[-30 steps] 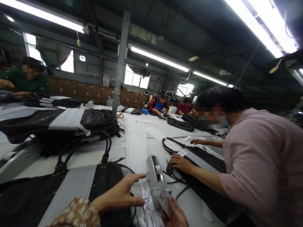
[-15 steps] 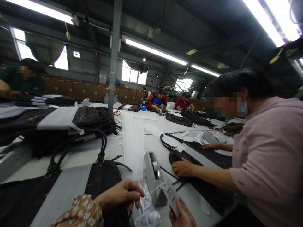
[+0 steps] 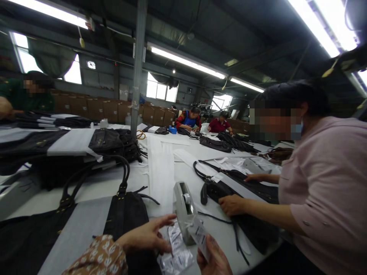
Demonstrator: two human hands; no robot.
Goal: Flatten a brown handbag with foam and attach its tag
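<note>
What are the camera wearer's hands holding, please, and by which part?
The right hand holds a white printed tag by its lower end; the left hand, open, holds nothing visible.

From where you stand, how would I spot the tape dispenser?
On the white table, look between the front-left black bag and the one under the pink-sleeved co-worker's hand. The dispenser stands just past the tag in the wearer's right hand. Unlike the flat paper and shiny packets nearby, it is chunky and grey.
</note>
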